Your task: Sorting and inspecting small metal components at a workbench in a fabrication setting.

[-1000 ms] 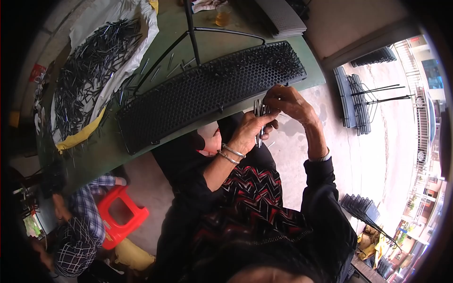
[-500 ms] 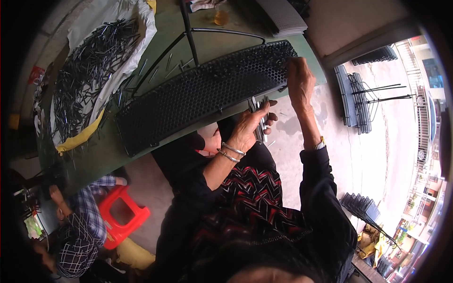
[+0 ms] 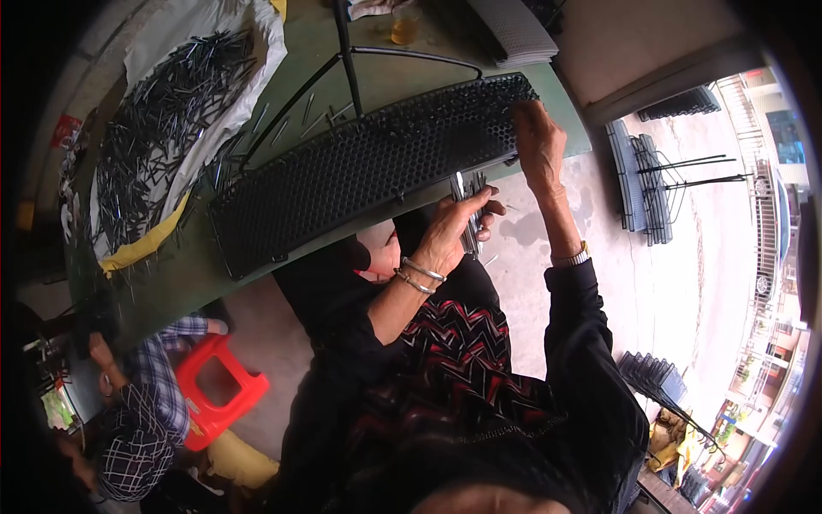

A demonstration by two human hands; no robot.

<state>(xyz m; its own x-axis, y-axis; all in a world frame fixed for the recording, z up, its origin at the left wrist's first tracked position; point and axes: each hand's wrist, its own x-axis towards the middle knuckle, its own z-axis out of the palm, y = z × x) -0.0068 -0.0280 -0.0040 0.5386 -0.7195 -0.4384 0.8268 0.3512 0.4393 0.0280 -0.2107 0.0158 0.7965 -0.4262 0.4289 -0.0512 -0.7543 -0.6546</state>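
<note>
A long black perforated panel [image 3: 342, 167], full of small round holes, lies along the near edge of the green table [image 3: 163, 304]. Below its front edge my left hand [image 3: 449, 227] is closed round a bundle of thin metal rods [image 3: 468, 214]. My right hand [image 3: 541, 147] is at the panel's right end, its fingers bent down and pinched together over the holes. Whatever those fingertips hold is hidden behind the hand. Dark short pieces fill many holes toward the panel's far right part.
At the left a white sack [image 3: 272, 64] lies open, heaped with dark rods [image 3: 175, 128]. A black metal frame [image 3: 347, 64] rises behind the panel. Stacked panels [image 3: 514, 34] and a glass of amber liquid [image 3: 402, 32] are farther back. Lower left are a red stool [image 3: 248, 394] and another person [image 3: 141, 428].
My right hand has shifted slightly left and down along the panel's right end. My left hand keeps its grip on the rods, nearly in the same place.
</note>
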